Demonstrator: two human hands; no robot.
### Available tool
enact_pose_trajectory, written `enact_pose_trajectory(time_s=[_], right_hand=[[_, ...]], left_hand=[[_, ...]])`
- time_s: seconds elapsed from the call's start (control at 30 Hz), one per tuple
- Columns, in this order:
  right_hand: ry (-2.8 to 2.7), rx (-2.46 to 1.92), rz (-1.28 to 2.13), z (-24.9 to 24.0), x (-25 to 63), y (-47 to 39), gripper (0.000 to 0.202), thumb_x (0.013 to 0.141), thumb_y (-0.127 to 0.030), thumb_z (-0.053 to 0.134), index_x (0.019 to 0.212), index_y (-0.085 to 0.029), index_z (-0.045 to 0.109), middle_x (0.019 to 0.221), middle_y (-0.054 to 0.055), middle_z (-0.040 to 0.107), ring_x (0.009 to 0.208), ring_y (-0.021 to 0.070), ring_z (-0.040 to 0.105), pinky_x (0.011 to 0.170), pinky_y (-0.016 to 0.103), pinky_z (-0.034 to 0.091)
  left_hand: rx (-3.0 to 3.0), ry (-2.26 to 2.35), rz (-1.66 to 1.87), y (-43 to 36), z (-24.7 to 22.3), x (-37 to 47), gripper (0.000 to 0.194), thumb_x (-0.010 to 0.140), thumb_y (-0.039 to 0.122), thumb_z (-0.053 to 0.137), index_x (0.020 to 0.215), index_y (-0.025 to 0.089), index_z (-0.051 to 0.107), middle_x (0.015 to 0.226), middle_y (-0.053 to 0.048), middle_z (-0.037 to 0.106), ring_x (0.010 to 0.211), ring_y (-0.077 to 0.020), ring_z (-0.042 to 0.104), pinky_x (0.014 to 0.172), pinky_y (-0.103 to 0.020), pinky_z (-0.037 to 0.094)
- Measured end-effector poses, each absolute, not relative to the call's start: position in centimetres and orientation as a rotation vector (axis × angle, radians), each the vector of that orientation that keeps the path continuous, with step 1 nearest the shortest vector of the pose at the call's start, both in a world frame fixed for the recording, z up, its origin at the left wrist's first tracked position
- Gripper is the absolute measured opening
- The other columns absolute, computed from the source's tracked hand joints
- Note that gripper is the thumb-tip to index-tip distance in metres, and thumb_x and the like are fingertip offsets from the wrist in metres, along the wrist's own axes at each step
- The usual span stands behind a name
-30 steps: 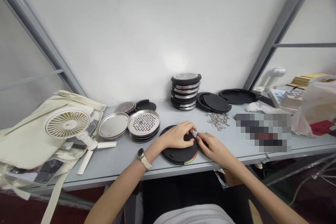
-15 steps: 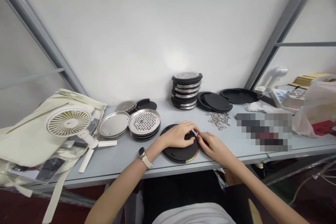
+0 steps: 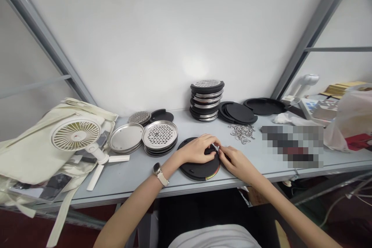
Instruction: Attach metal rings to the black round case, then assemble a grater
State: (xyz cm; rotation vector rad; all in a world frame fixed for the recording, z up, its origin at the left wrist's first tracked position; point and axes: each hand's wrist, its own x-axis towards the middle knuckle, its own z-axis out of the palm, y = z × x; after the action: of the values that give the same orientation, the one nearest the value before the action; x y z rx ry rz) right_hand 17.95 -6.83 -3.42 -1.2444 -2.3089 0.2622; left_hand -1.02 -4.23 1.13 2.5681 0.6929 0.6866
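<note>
In front of me a round black disc (image 3: 200, 170) lies flat on the table, a red and yellow strip along its lower right edge. My left hand (image 3: 200, 149) rests over its upper part, thumb and forefinger curled closed at the right rim. Opposite it, my right hand (image 3: 235, 162) is closed in a pinch. Between the fingertips of both hands shows a small silvery metal piece (image 3: 216, 147); its exact shape is partly hidden. A little pile of wire clips (image 3: 241, 133) lies beyond my right hand. Left of the disc sits a stack of perforated metal grater plates (image 3: 159, 135).
Smooth metal discs (image 3: 126, 138) and a white fan (image 3: 77, 135) stand left, by a cream bag (image 3: 35, 151). Behind are a tall stack of graters in black holders (image 3: 206, 100) and several loose black holders (image 3: 240, 113). A plastic bag (image 3: 345, 120) lies right.
The small metal piece shows slightly more between my fingertips. Both hands have stayed in nearly the same place on the disc.
</note>
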Motion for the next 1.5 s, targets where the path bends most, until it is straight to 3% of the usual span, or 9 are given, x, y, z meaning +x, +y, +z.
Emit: enact_pose_trajectory(time_s=[0.2,1.0,1.27,1.5], right_hand=[[-2.302,-1.225,0.272,-3.1,18.0,-7.1,0.028,0.095,-0.023,0.032,0.083,-0.018,0.057,0.068,0.005,0.061,0.063,0.0186,0.055,0.059,0.028,0.039],[-2.293,-1.221,0.278,-3.2,17.9,-7.1,0.026,0.095,-0.024,0.032,0.076,-0.021,0.05,0.066,0.004,0.059,0.064,0.0185,0.054,0.06,0.029,0.038],[-2.291,-1.229,0.213,-3.4,17.8,-7.0,0.029,0.096,-0.024,0.028,0.073,-0.021,0.045,0.063,0.003,0.055,0.061,0.019,0.053,0.058,0.028,0.038],[-2.287,-1.239,0.21,-3.5,17.8,-6.9,0.028,0.097,-0.025,0.026,0.073,-0.023,0.041,0.06,0.001,0.051,0.057,0.0183,0.052,0.055,0.028,0.038]], left_hand=[[2.52,0.723,0.662,-4.0,0.8,-1.0,0.026,0.077,0.015,0.053,0.102,0.018,0.051,0.1,-0.004,0.057,0.076,-0.0135,0.052,0.081,-0.029,0.044],[2.493,0.768,0.687,-4.0,0.9,-1.0,0.025,0.076,0.017,0.055,0.1,0.019,0.052,0.101,-0.004,0.059,0.081,-0.0139,0.053,0.085,-0.03,0.043],[2.328,0.77,0.674,-3.3,0.3,-1.2,0.027,0.074,0.019,0.059,0.101,0.018,0.054,0.084,0.0,0.058,0.07,-0.0095,0.05,0.065,-0.022,0.042],[2.218,0.761,0.713,-3.0,0.0,-1.3,0.028,0.071,0.016,0.061,0.099,0.017,0.056,0.082,0.0,0.056,0.068,-0.0083,0.049,0.062,-0.02,0.04]])
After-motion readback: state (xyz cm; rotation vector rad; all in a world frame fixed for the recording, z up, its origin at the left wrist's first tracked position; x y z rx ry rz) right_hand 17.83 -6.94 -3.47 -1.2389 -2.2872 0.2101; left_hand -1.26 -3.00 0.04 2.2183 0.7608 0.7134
